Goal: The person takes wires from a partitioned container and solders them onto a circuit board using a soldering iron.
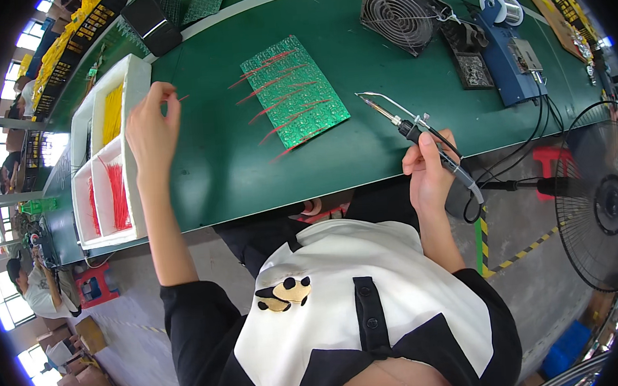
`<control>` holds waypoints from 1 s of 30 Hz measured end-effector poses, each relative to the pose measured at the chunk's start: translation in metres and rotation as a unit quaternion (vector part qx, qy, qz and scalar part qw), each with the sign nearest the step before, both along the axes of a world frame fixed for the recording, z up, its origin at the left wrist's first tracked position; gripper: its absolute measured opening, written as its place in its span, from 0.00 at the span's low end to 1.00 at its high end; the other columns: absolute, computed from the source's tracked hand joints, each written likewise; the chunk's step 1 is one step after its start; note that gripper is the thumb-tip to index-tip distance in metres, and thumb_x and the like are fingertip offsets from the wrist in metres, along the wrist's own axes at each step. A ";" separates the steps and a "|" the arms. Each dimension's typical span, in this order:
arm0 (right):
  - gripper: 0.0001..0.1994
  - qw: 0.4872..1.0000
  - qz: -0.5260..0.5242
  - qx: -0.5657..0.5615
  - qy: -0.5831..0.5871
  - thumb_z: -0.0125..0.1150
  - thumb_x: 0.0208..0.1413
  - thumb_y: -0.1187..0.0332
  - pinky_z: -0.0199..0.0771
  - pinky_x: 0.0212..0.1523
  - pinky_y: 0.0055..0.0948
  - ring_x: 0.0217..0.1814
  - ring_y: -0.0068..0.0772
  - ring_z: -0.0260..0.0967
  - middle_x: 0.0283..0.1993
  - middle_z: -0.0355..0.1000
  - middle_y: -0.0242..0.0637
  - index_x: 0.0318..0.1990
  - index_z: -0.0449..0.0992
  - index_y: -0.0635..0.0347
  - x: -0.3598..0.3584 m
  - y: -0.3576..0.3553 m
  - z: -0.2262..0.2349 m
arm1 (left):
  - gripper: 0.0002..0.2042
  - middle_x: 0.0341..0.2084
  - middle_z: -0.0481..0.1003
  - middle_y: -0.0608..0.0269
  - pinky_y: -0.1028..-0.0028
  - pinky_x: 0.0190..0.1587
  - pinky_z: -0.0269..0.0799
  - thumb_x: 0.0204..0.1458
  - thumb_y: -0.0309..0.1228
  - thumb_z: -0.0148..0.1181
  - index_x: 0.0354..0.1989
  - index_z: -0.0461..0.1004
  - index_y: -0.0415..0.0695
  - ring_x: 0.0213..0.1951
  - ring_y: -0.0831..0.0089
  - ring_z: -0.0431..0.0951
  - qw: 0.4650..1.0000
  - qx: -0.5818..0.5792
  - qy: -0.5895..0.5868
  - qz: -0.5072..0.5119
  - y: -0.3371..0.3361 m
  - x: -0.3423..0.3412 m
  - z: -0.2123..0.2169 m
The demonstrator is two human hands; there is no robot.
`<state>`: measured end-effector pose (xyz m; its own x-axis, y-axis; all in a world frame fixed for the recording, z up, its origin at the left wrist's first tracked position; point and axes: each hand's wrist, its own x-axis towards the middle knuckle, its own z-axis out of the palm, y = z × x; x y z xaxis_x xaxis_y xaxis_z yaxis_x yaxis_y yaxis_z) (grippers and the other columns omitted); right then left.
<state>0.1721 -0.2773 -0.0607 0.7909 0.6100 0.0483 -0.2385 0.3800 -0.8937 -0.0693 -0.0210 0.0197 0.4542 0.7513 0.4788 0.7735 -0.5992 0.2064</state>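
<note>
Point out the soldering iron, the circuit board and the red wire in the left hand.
Soldering iron (418, 131): head view, on its black grip above the right hand.
Circuit board (296, 91): head view, on the middle of the green panel.
Red wire (183, 98): head view, on the short end past the left fingertips.

Open bench (215, 163): bare green surface between the white tray (135, 133) and the circuit board (294, 91).
Middle: the circuit board with red wires sticking out lies between both hands.
Left edge: the tray's wall blocks.
Right: soldering iron (404, 123) tip hangs over bare bench.
Far side: fan (397, 11) and blue station (510, 60) stand in the way.
</note>
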 end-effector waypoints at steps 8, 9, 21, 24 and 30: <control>0.08 0.997 0.015 -0.070 -0.025 0.56 0.55 0.69 0.57 0.13 0.17 0.12 0.21 0.59 0.15 0.64 0.35 0.30 0.64 0.58 -0.005 -0.006 0.008 | 0.05 0.22 0.70 0.70 0.71 0.35 0.61 0.38 0.26 0.63 0.25 0.75 0.47 0.28 0.71 0.70 0.966 0.010 -0.128 -0.223 -0.110 0.084 -0.042; 0.08 0.997 0.012 -0.074 -0.022 0.56 0.54 0.69 0.56 0.13 0.17 0.12 0.21 0.58 0.15 0.64 0.35 0.30 0.64 0.58 -0.006 -0.006 0.007 | 0.04 0.21 0.70 0.71 0.71 0.35 0.61 0.37 0.26 0.64 0.24 0.76 0.48 0.28 0.72 0.69 0.968 0.013 -0.133 -0.211 -0.112 0.089 -0.051; 0.09 0.997 0.020 -0.069 0.041 0.57 0.54 0.68 0.58 0.12 0.17 0.10 0.22 0.59 0.15 0.66 0.38 0.30 0.63 0.61 -0.022 -0.011 -0.007 | 0.04 0.20 0.71 0.71 0.71 0.34 0.62 0.35 0.26 0.65 0.22 0.76 0.47 0.28 0.72 0.70 0.960 0.004 -0.182 -0.213 -0.114 0.105 -0.077; 0.10 0.997 0.019 -0.065 0.044 0.57 0.54 0.67 0.58 0.12 0.18 0.10 0.22 0.59 0.15 0.66 0.38 0.30 0.62 0.60 -0.022 -0.010 -0.006 | 0.04 0.20 0.71 0.72 0.71 0.34 0.61 0.35 0.26 0.65 0.22 0.76 0.47 0.28 0.73 0.71 0.960 0.015 -0.182 -0.212 -0.114 0.104 -0.077; 0.10 0.996 0.014 -0.062 0.055 0.57 0.54 0.67 0.58 0.12 0.18 0.10 0.23 0.58 0.14 0.66 0.38 0.30 0.62 0.59 -0.022 -0.009 -0.007 | 0.04 0.19 0.71 0.72 0.72 0.33 0.60 0.35 0.27 0.66 0.22 0.76 0.48 0.27 0.74 0.71 0.963 0.025 -0.174 -0.204 -0.114 0.104 -0.077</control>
